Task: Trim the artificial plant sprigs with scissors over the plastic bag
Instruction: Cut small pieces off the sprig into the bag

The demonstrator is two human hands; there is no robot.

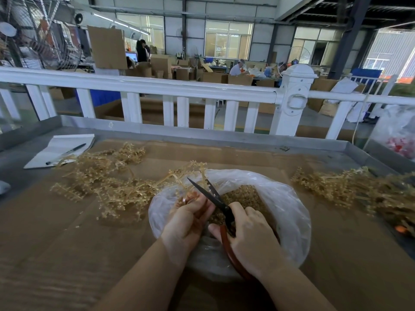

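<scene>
At far left a notepad [59, 149] with a pen [66, 153] lies on the surface [56, 232], touching the edge of the left pile [101, 176] of tan sprigs. Loose stems from that pile reach toward the bag, so a careless pull could drag several along or sweep the pen away.

The left hand [187, 223] is curled round the stem end of one sprig [179, 176], whose branches rise past the bag's near-left rim. Its fingers [197, 199] lie just beside the blades, and that is the main hazard: if the sprig slips or the cut lands low, the blade could nick a fingertip.

The scissors [211, 194] point up and left over the bag [280, 203], blades only slightly parted as far as I can tell. The right hand [249, 234] grips the red handles, fingers wrapped through and around them. The bag sits open on the surface with a heap of cut pieces [244, 198] inside. The cut falls near the left rim, so pieces could drop outside onto the surface. The thin plastic is also close under the blades and could be snagged.

At right, a second pile [359, 189] lies well apart from the bag. I cannot tell which pile is trimmed, so mixing them up is a risk.
</scene>
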